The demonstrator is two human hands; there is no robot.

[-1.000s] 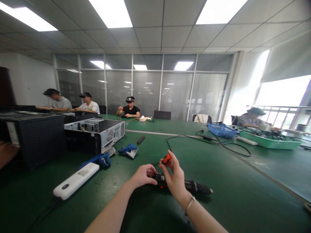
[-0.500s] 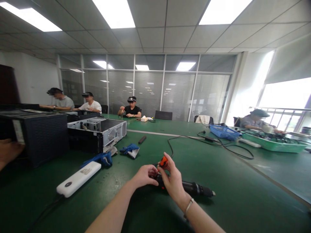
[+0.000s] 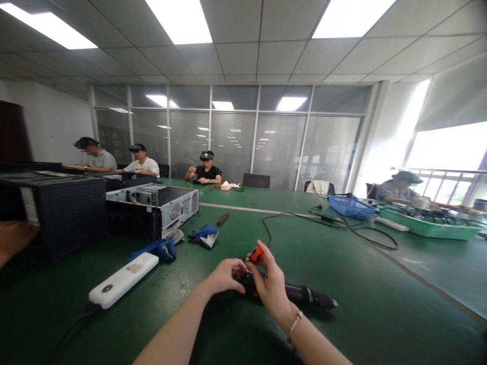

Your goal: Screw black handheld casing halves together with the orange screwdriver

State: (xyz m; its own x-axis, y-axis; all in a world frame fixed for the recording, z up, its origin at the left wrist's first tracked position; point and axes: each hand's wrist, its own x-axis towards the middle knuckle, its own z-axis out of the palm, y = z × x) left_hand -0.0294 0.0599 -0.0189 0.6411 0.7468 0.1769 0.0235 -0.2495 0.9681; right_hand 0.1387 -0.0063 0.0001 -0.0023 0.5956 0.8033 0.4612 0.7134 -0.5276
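A black electric screwdriver [image 3: 310, 295] lies on the green table, its metal tip pointing right. My left hand [image 3: 225, 276] is closed around its rear end, and the fingers hide most of that part. Between the thumb and fingers of my right hand [image 3: 273, 284] is a small screwdriver [image 3: 257, 254] with an orange and black handle. It is tilted, its lower end close to my left fingertips and the rear of the electric screwdriver. Whether its tip touches anything I cannot tell.
To the left are a black computer case [image 3: 76, 218], an opened case [image 3: 173, 205], blue gloves [image 3: 203, 234] and a white power strip [image 3: 124, 280]. A black cable [image 3: 289, 214] runs toward a blue basket [image 3: 352, 208] and a green basket [image 3: 437, 226]. Co-workers sit around; one's hand [image 3: 17, 241] touches the black case.
My left hand and the rear of the electric screwdriver have shifted very slightly left. Both hands keep the same grips.
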